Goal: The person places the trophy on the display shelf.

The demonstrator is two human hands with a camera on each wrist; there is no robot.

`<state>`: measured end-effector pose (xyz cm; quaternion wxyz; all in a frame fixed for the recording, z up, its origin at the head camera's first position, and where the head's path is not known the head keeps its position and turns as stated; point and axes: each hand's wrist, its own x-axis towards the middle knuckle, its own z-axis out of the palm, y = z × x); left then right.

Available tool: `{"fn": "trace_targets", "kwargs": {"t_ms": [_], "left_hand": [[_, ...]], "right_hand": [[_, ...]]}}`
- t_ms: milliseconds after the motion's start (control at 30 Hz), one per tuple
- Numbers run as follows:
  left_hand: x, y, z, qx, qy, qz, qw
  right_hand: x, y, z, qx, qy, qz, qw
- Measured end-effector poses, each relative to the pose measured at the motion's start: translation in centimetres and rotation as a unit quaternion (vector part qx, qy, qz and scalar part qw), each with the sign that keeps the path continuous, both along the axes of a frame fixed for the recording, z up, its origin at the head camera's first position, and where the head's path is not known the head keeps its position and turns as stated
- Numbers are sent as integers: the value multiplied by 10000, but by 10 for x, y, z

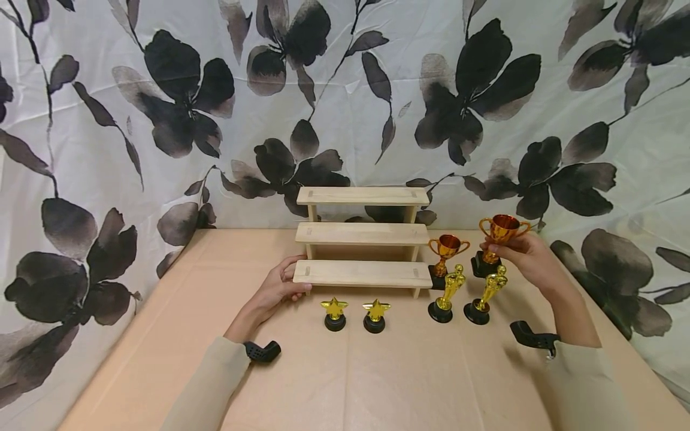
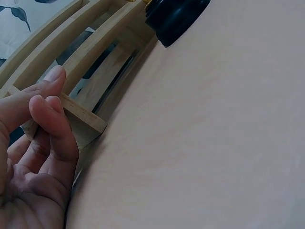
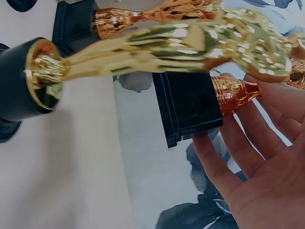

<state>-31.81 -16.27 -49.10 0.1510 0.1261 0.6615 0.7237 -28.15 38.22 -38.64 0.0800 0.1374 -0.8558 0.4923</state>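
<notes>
My left hand (image 1: pixel 277 286) grips the left end of the bottom step of a three-tier wooden display stand (image 1: pixel 362 273). In the left wrist view, thumb and fingers close about the stand's end piece (image 2: pixel 86 114). At the right, my right hand (image 1: pixel 530 258) holds a copper-coloured trophy cup (image 1: pixel 502 228) by its stem. The cup is upright, and its black square base (image 3: pixel 188 105) shows beneath the fingers. Whether that base touches the table cannot be told. A second copper cup (image 1: pixel 447 246) stands beside the stand. Two gold figure trophies (image 1: pixel 451 286) (image 1: pixel 492 287) stand in front of the cups.
Two gold star trophies (image 1: pixel 335 310) (image 1: pixel 375 311) on round black bases stand in front of the bottom step. A peach-coloured cloth (image 1: pixel 345 383) covers the table. Behind it hangs a white curtain (image 1: pixel 377 108) with dark flowers.
</notes>
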Motion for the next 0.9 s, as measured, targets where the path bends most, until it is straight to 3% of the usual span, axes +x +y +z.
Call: {"fn": "trace_targets", "kwargs": {"t_ms": [900], "left_hand": [[5, -6, 3, -10, -32, -108, 9999]], "right_hand": [[15, -13, 54, 161, 211, -424, 9987]]}}
